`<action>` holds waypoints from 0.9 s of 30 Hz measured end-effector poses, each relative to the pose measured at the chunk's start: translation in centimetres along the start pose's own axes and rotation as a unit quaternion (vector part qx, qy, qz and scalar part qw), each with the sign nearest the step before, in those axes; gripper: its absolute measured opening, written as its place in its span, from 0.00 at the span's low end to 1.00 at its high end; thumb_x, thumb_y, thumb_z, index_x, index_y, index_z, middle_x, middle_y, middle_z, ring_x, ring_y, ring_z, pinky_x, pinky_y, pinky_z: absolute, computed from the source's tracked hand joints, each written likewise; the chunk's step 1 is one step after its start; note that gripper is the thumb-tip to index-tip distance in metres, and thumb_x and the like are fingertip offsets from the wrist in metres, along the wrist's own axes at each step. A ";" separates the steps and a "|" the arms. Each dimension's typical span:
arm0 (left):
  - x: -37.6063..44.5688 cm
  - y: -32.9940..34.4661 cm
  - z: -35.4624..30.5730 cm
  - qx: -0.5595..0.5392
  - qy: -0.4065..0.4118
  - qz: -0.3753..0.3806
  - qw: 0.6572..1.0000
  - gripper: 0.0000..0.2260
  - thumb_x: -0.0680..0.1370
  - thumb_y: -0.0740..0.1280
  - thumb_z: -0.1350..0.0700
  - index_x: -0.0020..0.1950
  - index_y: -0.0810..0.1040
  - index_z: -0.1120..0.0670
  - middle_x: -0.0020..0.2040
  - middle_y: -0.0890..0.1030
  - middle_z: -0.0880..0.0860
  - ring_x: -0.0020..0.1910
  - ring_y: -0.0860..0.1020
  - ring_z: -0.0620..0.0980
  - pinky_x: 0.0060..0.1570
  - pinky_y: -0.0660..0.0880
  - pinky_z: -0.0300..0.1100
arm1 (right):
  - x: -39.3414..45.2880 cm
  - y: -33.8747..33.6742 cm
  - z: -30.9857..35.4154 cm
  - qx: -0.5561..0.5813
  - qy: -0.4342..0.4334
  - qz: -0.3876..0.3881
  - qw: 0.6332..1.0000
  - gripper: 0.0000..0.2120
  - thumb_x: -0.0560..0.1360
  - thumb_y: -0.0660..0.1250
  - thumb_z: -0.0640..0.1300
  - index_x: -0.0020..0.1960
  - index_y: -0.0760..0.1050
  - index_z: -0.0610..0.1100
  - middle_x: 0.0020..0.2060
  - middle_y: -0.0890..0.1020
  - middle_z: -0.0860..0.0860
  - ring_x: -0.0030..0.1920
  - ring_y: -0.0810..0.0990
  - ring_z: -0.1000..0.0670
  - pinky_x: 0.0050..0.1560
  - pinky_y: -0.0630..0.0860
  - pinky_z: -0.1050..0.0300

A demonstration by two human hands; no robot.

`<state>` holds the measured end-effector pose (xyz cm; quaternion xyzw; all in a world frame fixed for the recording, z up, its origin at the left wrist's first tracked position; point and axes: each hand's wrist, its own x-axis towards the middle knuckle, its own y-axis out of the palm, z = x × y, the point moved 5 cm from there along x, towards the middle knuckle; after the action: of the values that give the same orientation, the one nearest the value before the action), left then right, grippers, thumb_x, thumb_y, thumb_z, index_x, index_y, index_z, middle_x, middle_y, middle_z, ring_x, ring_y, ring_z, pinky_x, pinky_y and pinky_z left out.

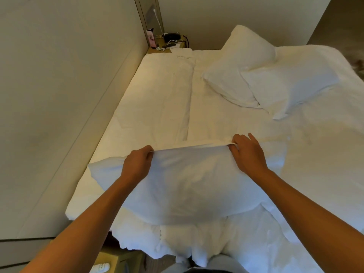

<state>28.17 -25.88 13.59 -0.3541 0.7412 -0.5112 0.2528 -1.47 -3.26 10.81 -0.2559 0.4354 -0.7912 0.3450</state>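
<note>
Left hand [137, 164] and right hand [249, 154], set apart, pinch the far edge of a white pillow [187, 186] lying across the near end of the bed [157, 107]. Soft, light and floppy, it likely handles best gripped along that hem or at its corners.

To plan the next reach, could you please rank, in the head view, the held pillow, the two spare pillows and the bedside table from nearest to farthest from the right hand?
1. Held pillow, pinched by the right hand.
2. Two spare pillows, ahead, right side.
3. Bedside table, far left corner.
</note>
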 end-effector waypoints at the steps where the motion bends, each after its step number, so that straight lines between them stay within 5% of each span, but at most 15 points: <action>1: 0.1 0.1 -0.2 0.002 -0.004 0.001 1.000 0.09 0.85 0.60 0.54 0.50 0.78 0.54 0.41 0.83 0.54 0.39 0.80 0.57 0.39 0.77 0.49 | 0.1 -0.2 0.0 0.030 0.009 0.001 1.000 0.11 0.85 0.62 0.49 0.48 0.72 0.44 0.43 0.81 0.43 0.56 0.81 0.35 0.56 0.78 0.43; 3: 0.2 0.3 -0.5 0.007 -0.015 0.003 1.000 0.11 0.85 0.59 0.54 0.47 0.77 0.54 0.39 0.82 0.54 0.38 0.79 0.57 0.37 0.75 0.49 | 0.2 -0.5 0.0 0.064 0.004 0.008 0.998 0.12 0.85 0.61 0.51 0.48 0.68 0.45 0.38 0.79 0.45 0.41 0.81 0.39 0.39 0.78 0.45; 6: 0.4 0.4 -0.6 0.016 -0.030 -0.005 0.999 0.11 0.85 0.59 0.53 0.47 0.77 0.53 0.39 0.81 0.53 0.37 0.79 0.56 0.36 0.74 0.46 | 0.4 -0.7 -0.6 0.086 -0.013 0.044 0.995 0.12 0.85 0.60 0.52 0.50 0.66 0.45 0.36 0.78 0.45 0.35 0.78 0.43 0.36 0.78 0.45; 12: -0.3 0.1 -0.4 0.002 -0.032 -0.023 0.999 0.10 0.85 0.60 0.53 0.51 0.80 0.52 0.42 0.81 0.49 0.39 0.79 0.53 0.40 0.78 0.46 | 0.2 -1.3 -1.8 0.013 -0.051 0.046 0.998 0.09 0.84 0.64 0.49 0.55 0.78 0.44 0.42 0.83 0.46 0.42 0.82 0.41 0.43 0.80 0.48; 16: -0.4 0.6 0.3 -0.012 -0.020 0.002 1.000 0.11 0.84 0.62 0.54 0.45 0.79 0.56 0.38 0.82 0.53 0.37 0.79 0.55 0.39 0.76 0.48 | -0.4 -1.7 -1.6 0.065 -0.034 0.009 0.997 0.15 0.83 0.66 0.48 0.41 0.78 0.40 0.35 0.80 0.45 0.37 0.80 0.42 0.40 0.78 0.47; 21: -0.7 0.5 2.8 -0.011 -0.033 0.022 0.999 0.11 0.83 0.63 0.59 0.60 0.83 0.58 0.54 0.84 0.57 0.53 0.81 0.59 0.53 0.77 0.49 | -1.6 -1.8 -0.4 0.118 0.009 -0.011 0.993 0.10 0.84 0.65 0.48 0.54 0.83 0.44 0.44 0.85 0.47 0.43 0.82 0.45 0.46 0.80 0.50; 27: -1.0 -1.1 5.1 -0.004 -0.034 -0.024 0.999 0.11 0.85 0.59 0.56 0.46 0.76 0.55 0.37 0.80 0.54 0.37 0.79 0.57 0.36 0.69 0.44 | -2.8 -2.4 1.3 0.126 0.020 -0.072 0.989 0.12 0.84 0.66 0.46 0.60 0.85 0.43 0.48 0.87 0.47 0.47 0.84 0.45 0.49 0.81 0.50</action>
<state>32.81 -28.26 12.87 -0.3897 0.7254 -0.5020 0.2644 0.39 -0.88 13.20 -0.2256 0.3196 -0.8674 0.3074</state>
